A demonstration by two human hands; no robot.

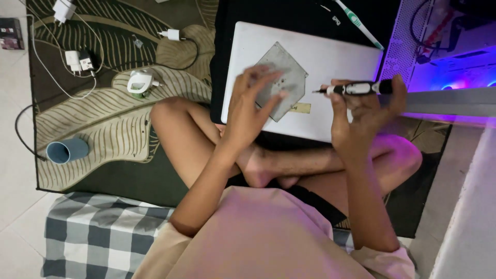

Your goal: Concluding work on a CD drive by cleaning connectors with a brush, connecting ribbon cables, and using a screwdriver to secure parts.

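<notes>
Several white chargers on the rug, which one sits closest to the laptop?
The white charger at the rug's top edge, with a cable running right toward the laptop. The other chargers lie further left, near the tiled floor.

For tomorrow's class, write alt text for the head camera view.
Seated cross-legged, a person's left hand touches a grey metal plate on a white laptop, while the right hand holds a pen-shaped screwdriver.
</notes>
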